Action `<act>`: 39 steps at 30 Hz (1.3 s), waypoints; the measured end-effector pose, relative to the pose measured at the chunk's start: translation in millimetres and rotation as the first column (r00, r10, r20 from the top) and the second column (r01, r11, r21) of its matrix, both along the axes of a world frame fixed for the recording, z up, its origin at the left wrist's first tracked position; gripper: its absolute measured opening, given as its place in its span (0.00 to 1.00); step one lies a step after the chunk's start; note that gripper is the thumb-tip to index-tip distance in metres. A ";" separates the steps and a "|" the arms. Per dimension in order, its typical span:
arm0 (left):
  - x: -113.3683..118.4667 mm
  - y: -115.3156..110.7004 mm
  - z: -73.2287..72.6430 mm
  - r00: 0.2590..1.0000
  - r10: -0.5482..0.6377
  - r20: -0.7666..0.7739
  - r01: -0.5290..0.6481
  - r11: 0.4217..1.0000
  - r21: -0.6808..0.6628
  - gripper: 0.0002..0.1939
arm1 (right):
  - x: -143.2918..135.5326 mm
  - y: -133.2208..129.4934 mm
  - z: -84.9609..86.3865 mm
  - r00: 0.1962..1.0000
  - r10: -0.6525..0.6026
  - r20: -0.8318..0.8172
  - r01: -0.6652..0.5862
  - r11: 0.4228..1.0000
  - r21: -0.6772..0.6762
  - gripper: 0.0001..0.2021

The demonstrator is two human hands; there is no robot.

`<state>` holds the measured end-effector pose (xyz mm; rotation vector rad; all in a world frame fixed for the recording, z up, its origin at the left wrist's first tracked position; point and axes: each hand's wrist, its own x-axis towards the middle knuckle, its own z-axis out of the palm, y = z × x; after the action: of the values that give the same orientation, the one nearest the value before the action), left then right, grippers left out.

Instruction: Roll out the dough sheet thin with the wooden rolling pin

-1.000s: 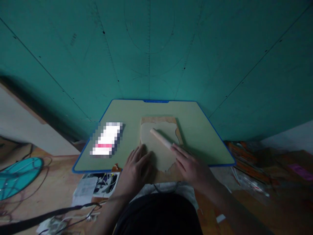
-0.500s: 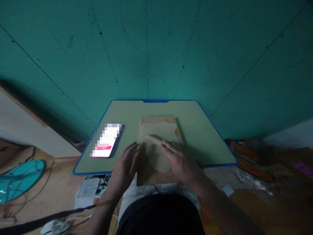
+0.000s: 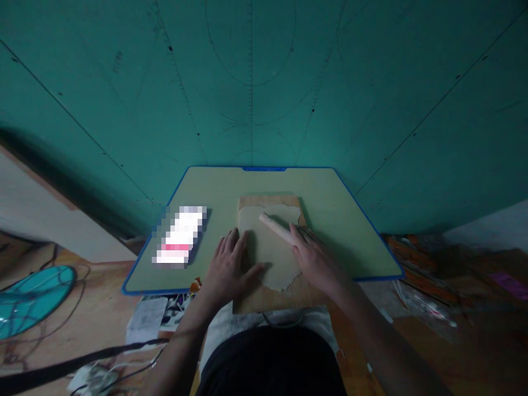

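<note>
A thin, pale sheet of dough (image 3: 272, 264) with ragged edges lies flat on a wooden board (image 3: 264, 304). Across its upper right part slants a pale rolling pin (image 3: 277, 229). My right hand (image 3: 315, 258) grips the near right end of the pin, hiding that end and the dough's right edge. At the left side of the board is my left hand (image 3: 231, 269), open, its fingers along the board's edge and the thumb reaching over the dough. Whether that thumb presses on the dough I cannot tell.
The board rests on a small pale green table (image 3: 342, 220) with a blue rim, its near edge overhanging. A lit phone (image 3: 181, 236) lies at the left. Beyond stands a green wall (image 3: 264, 99). Cables and a white adapter (image 3: 93, 379) lie on the floor at lower left.
The rolling pin has shifted right and away from me with my right hand. My left hand has moved right, its thumb now spread over the dough.
</note>
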<state>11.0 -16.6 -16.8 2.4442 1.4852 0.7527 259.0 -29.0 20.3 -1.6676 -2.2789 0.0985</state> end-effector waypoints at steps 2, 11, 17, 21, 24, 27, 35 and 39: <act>0.2 1.5 -0.9 1.000 0.023 0.013 -0.023 1.000 -0.002 0.34 | 0.5 -0.5 0.4 1.000 0.002 -0.009 -0.002 1.000 0.000 0.27; 7.1 1.1 -1.5 0.992 0.121 0.047 -0.121 0.993 0.010 0.27 | -25.2 -30.0 7.7 0.999 -0.036 -0.004 0.036 0.999 0.013 0.29; 13.7 8.2 -8.5 0.975 0.205 0.085 -0.209 0.977 0.051 0.31 | -19.5 -30.1 3.6 0.996 -0.080 0.029 0.081 0.996 -0.024 0.27; 9.2 7.6 -7.1 0.969 0.175 0.173 -0.184 0.982 0.038 0.20 | 6.0 -14.9 1.9 0.987 -0.149 0.057 0.149 0.989 0.007 0.20; 5.7 5.5 -6.2 0.981 0.115 0.156 -0.122 0.992 0.042 0.22 | 10.7 -13.1 0.7 0.986 -0.160 0.047 0.159 0.987 0.020 0.20; 4.3 5.2 -7.2 0.984 0.080 0.159 -0.090 0.994 0.057 0.23 | -1.7 -21.6 3.1 0.996 -0.093 0.004 0.093 0.996 0.016 0.26; 2.6 3.0 -4.7 0.937 0.086 0.340 -0.096 0.995 0.014 0.17 | -46.9 -44.2 17.6 0.998 0.053 -0.025 -0.055 0.993 -0.100 0.31; 2.9 1.6 -2.9 0.951 0.108 0.289 -0.118 0.993 0.017 0.18 | -35.9 -20.0 11.7 0.997 -0.005 0.081 0.007 1.000 -0.027 0.27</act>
<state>13.9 -15.0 -19.7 2.1699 1.5154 1.1122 223.2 -49.0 32.1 -1.7215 -2.3411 0.0619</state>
